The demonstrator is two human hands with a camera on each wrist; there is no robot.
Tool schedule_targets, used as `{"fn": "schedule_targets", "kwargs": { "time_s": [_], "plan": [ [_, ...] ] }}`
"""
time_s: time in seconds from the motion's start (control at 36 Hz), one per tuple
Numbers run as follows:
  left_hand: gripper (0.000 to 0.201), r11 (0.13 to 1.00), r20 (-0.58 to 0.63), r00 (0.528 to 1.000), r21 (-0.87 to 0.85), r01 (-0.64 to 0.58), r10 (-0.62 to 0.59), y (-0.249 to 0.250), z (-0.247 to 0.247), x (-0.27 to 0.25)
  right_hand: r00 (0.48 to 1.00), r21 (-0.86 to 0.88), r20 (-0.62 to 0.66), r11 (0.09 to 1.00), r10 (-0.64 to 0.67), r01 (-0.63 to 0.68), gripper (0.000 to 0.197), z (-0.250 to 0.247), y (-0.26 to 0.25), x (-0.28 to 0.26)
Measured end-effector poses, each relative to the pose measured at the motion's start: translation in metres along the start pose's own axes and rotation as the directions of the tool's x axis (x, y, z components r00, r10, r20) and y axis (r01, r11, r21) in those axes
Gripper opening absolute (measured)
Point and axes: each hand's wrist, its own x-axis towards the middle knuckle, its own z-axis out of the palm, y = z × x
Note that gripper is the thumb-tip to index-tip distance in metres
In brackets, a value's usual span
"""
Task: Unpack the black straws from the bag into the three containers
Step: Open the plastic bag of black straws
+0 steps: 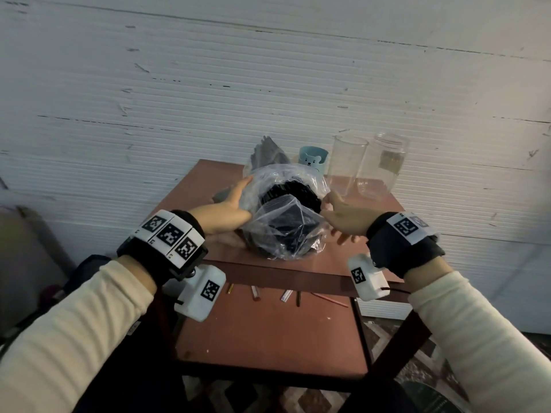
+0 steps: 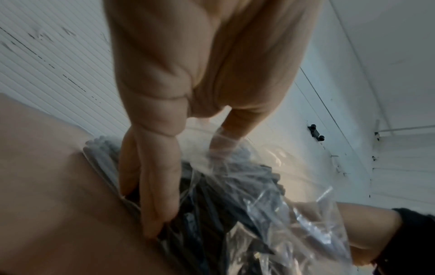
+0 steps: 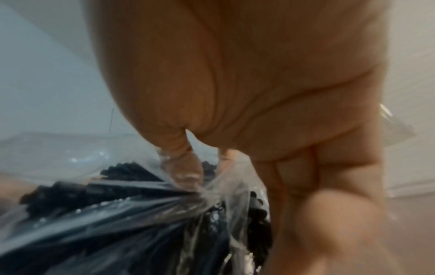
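A clear plastic bag full of black straws lies in the middle of the red-brown table, its open mouth facing the wall. My left hand holds its left side, with the thumb pressed into the plastic and the fingers running down the flank of the bag. My right hand pinches a fold of the bag between thumb and forefinger. Behind stand a blue bear cup, a tall glass and a glass jar, all without straws.
A bundle of grey straws lies behind the bag near the wall. A few loose straws rest on the lower shelf under the tabletop. The white wall rises right behind the table.
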Motion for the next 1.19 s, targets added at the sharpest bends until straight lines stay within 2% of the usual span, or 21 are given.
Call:
{"fn": "schedule_targets", "kwargs": {
  "time_s": [0.14,0.28,0.39,0.5,0.56,0.61,0.67,0.75,0.78,0.89,0.97,1.08,1.19],
  "plan": [
    [0.084,0.977,-0.052,0.998,-0.211,-0.042,0.032,0.008,0.001,0.003,0.997,0.102,0.036,0.993,-0.069,0.065,0.023,0.0,-0.008,-0.001],
    [0.077,0.917,-0.209,0.974,-0.365,-0.16,0.087,0.017,-0.006,0.011,0.975,0.167,-0.086,0.962,-0.205,0.217,0.027,-0.006,-0.014,-0.002],
    [0.064,0.858,-0.327,0.938,-0.445,-0.257,0.111,0.03,-0.015,0.017,0.912,0.222,-0.208,0.891,-0.353,0.395,0.028,-0.012,-0.018,0.0],
    [0.056,0.848,-0.298,0.95,-0.478,-0.229,0.089,0.041,-0.023,0.022,0.858,0.251,-0.333,0.841,-0.391,0.48,0.021,-0.015,-0.026,0.004],
    [0.057,0.869,-0.264,0.962,-0.458,-0.188,0.069,0.045,-0.026,0.024,0.835,0.251,-0.388,0.828,-0.39,0.502,0.011,-0.015,-0.032,0.006],
    [0.058,0.893,-0.246,0.969,-0.427,-0.14,0.034,0.049,-0.03,0.024,0.822,0.25,-0.429,0.825,-0.374,0.506,0.013,-0.015,-0.036,0.008],
    [0.062,0.909,-0.219,0.976,-0.407,-0.083,-0.009,0.051,-0.033,0.024,0.792,0.206,-0.464,0.822,-0.397,0.532,0.018,-0.015,-0.038,0.01],
    [0.074,0.908,-0.18,0.983,-0.416,-0.046,-0.033,0.054,-0.032,0.024,0.757,0.139,-0.477,0.812,-0.446,0.566,0.011,-0.015,-0.042,0.014],
    [0.079,0.905,-0.18,0.983,-0.422,-0.054,-0.025,0.055,-0.032,0.025,0.753,0.131,-0.473,0.809,-0.457,0.573,0.012,-0.015,-0.044,0.015],
    [0.094,0.858,-0.219,0.976,-0.496,-0.132,0.024,0.054,-0.03,0.029,0.744,0.148,-0.469,0.788,-0.476,0.598,0.037,-0.02,-0.05,0.019],
    [0.098,0.806,-0.271,0.961,-0.556,-0.203,0.055,0.051,-0.032,0.032,0.742,0.223,-0.477,0.752,-0.471,0.62,0.043,-0.025,-0.055,0.02],
    [0.097,0.78,-0.303,0.951,-0.577,-0.242,0.071,0.05,-0.035,0.035,0.728,0.318,-0.533,0.694,-0.432,0.645,0.041,-0.026,-0.061,0.022],
    [0.091,0.785,-0.325,0.945,-0.572,-0.238,0.05,0.051,-0.036,0.036,0.728,0.254,-0.531,0.738,-0.434,0.625,0.016,-0.028,-0.063,0.029]
  ]
}}
